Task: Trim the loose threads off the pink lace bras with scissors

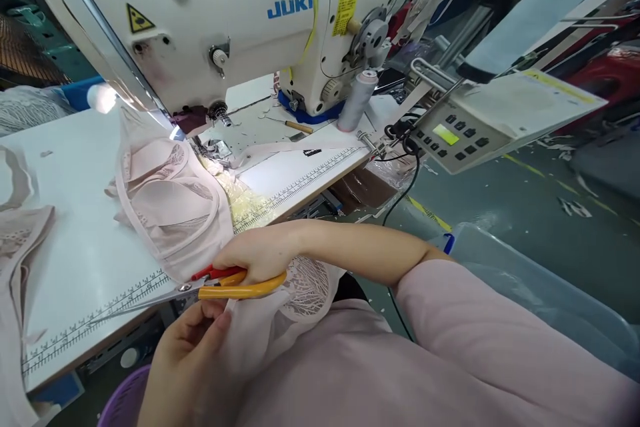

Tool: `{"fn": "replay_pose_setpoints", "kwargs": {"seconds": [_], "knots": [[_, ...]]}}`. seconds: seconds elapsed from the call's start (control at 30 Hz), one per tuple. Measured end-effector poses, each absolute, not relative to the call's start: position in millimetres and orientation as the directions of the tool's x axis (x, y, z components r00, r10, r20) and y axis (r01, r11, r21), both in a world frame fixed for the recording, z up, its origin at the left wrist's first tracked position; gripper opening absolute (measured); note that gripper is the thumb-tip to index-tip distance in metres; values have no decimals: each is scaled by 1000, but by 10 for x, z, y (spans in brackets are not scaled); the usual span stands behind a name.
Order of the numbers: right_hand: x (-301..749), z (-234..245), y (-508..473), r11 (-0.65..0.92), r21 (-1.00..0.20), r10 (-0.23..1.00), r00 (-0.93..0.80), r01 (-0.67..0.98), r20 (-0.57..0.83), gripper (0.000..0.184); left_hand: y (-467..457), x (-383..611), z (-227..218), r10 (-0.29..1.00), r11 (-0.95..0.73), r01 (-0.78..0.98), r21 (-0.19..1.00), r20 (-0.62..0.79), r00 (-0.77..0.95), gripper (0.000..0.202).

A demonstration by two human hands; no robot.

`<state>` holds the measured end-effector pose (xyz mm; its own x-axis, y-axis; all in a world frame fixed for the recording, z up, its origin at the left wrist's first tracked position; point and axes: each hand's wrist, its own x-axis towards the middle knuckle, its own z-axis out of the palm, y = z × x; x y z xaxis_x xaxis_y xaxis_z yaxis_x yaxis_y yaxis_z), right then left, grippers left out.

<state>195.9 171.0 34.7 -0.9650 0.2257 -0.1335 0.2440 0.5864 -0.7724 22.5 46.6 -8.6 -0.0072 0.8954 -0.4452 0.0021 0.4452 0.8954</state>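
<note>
My right hand (257,255) is closed round the yellow and red handles of a pair of scissors (200,288). Their blades point left along the table's front edge. My left hand (190,347) sits just below the scissors and pinches the pale pink lace garment (170,203). That garment, a bra with padded cups, hangs from the table edge into my lap. Its upper part lies on the white table (80,247) near the needle of the sewing machine (225,33).
A grey thread cone (357,101) stands by the machine's base. A control panel (465,130) sits on the right. More pink pieces (20,240) lie at the left edge. A ruler strip (300,183) runs along the table front. A clear plastic bin (525,287) stands on the floor to the right, a purple basket (125,400) below.
</note>
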Motion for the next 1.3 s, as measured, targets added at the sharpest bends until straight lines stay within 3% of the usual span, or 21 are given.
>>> {"fn": "replay_pose_setpoints", "kwargs": {"seconds": [0.2, 0.5, 0.57, 0.67, 0.77, 0.97, 1.3], "knots": [[1956, 397, 1685, 605, -755, 228, -963, 253, -141, 20, 491, 222, -107, 880, 475, 51, 878, -473, -48, 39], [1944, 478, 1619, 624, -756, 252, -967, 198, -45, 24, 443, 234, -68, 883, 466, 5, 885, -464, -69, 36], [1959, 470, 1573, 597, -776, 306, -952, 203, -14, 24, 437, 236, -58, 895, 440, -9, 898, -439, -86, 35], [2046, 420, 1451, 473, -848, 496, -867, 240, 32, 22, 424, 209, -69, 900, 416, -31, 909, -417, -129, 35], [2216, 326, 1294, 367, -883, 605, -796, 294, -14, 28, 394, 134, -116, 885, 433, -53, 900, -436, -163, 36], [2491, 63, 1061, 479, -765, 348, -893, 431, -286, 29, 320, 75, -144, 876, 407, -81, 910, -414, -249, 36], [2385, -59, 931, 494, -718, 370, -866, 491, -337, 27, 243, 116, -141, 903, 400, 6, 916, -393, -175, 31]]}}
